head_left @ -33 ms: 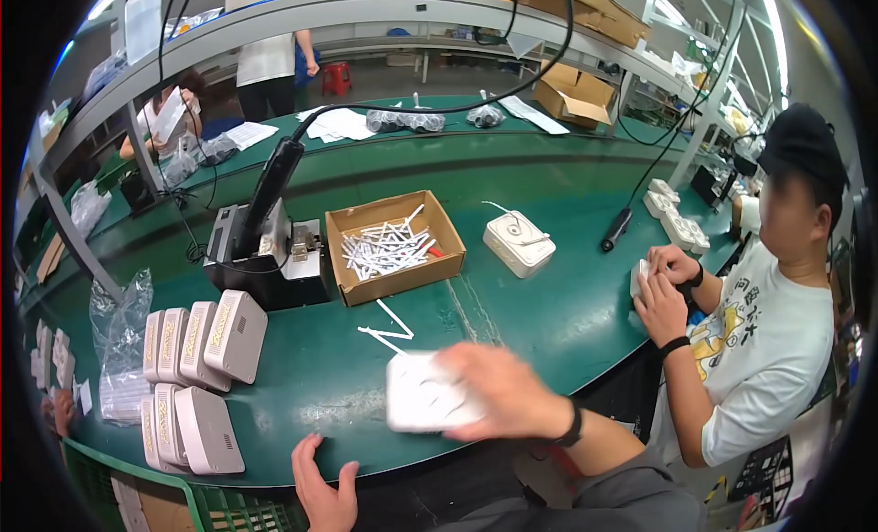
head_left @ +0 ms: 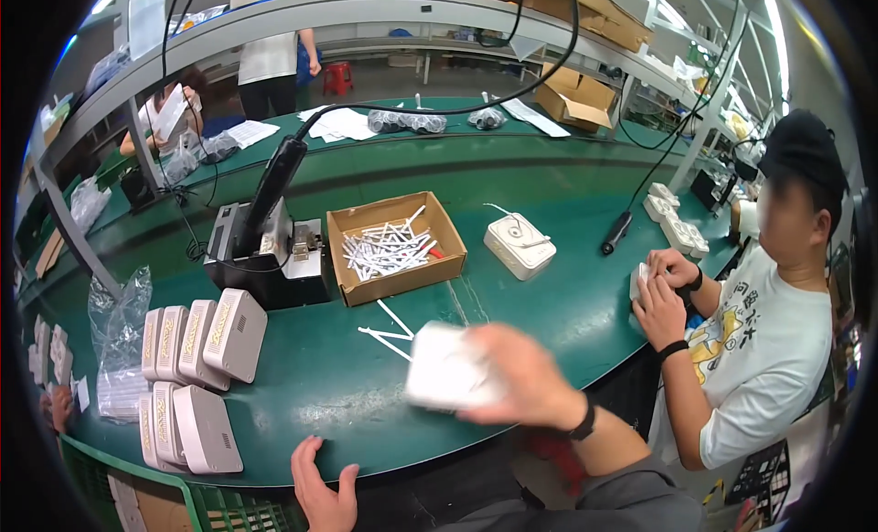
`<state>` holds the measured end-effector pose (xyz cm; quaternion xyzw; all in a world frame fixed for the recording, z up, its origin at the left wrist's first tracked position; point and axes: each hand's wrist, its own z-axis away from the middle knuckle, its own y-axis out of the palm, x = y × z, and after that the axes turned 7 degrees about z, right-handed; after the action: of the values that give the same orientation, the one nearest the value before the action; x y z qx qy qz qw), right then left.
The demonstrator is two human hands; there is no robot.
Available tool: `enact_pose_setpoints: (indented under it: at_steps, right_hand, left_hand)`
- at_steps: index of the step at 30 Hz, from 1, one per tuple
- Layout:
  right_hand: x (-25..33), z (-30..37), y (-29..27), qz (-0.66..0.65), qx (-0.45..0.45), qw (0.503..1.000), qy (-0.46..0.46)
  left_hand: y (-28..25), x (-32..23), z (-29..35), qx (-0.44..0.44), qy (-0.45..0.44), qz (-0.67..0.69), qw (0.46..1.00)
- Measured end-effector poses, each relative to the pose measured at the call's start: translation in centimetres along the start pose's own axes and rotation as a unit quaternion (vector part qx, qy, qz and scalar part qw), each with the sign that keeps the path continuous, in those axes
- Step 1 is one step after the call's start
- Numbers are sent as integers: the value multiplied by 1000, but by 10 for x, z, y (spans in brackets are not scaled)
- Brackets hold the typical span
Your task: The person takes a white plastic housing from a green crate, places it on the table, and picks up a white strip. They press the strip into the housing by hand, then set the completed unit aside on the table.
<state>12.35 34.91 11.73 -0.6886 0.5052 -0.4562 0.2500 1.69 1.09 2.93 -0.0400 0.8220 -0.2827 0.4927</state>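
My right hand (head_left: 526, 372), blurred by motion, grips a white square plastic housing (head_left: 444, 367) by its right side. The housing is held over the near part of the green table (head_left: 320, 386); whether it touches the surface I cannot tell. At the table's near edge, my left hand (head_left: 325, 486) is open, with thumb and fingers apart and nothing in it. Several thin white strips (head_left: 393, 333) lie just beyond the held housing. Farther off sits another white housing (head_left: 519, 244) with a thin cord on top.
An open cardboard box (head_left: 395, 248) holds many white strips. Left of it stands a black-and-metal machine (head_left: 265, 257). White housings (head_left: 208, 431) stand in two rows near a clear plastic bag (head_left: 119, 349). A black handheld tool (head_left: 618, 232) hangs from a cable. A co-worker (head_left: 750, 322) handles a white part at right.
My right hand has moved slightly up and to the right with the white housing. The left hand stays in place.
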Motion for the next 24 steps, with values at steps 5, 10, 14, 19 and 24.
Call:
enact_pose_setpoints:
  at_steps: [5,10,14,19,24]
  right_hand:
    - [-127,-26,-58,183,-188,934,241]
    - [-287,-56,-60,277,-158,890,326]
    - [-368,-20,-81,240,-138,887,369]
    - [-400,-39,-49,179,-100,927,315]
    - [-354,-49,-49,223,-279,921,156]
  left_hand:
    - [20,19,7,-7,100,-90,991]
    - [20,33,7,-71,137,-125,980]
    - [23,17,-6,-57,149,-113,981]
    - [17,22,10,-75,132,-124,981]
    - [24,17,10,-91,123,-135,979]
